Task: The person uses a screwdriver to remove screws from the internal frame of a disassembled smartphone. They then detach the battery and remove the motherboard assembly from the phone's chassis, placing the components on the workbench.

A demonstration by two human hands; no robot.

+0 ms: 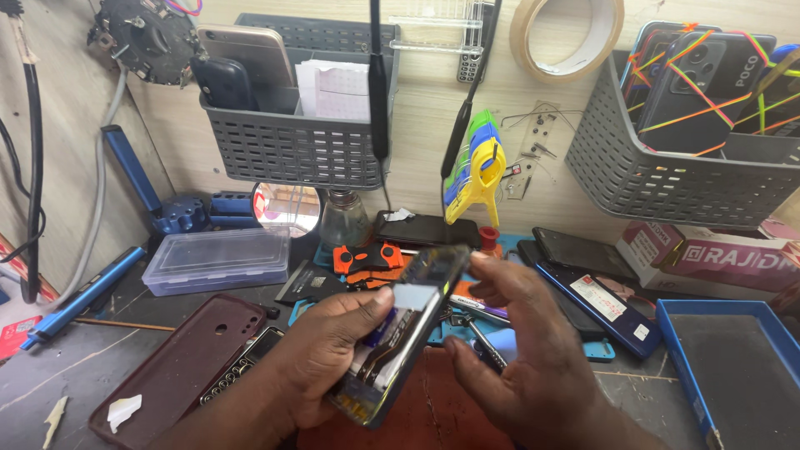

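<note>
An opened smartphone [406,333], its back cover off and its internal boards and flex ribbon exposed, is held tilted at the lower centre of the frame, above a reddish-brown mat [433,417]; it is gripped along its lower left edge by the left hand [329,354], whose thumb is pressed on the pale shield over the upper half; the right hand [521,350] is closed loosely on the right edge, its fingertips [482,260] touching the phone's top corner.

At the lower left a maroon phone case [179,367] is laid flat on the dark bench, with a keypad phone [242,362] just beside it; a clear plastic box [218,260] is seen further back at left, and a blue screwdriver [79,293] near the left edge. A blue-backed phone [604,304] is lying right of the hands, and a blue tray [733,367] fills the lower right corner. Two grey baskets holding phones are fixed to the wall, one at upper centre [296,142], one at upper right [667,167]; a yellow clamp [482,179] hangs between them; a roll of tape [567,33] hangs at the top.
</note>
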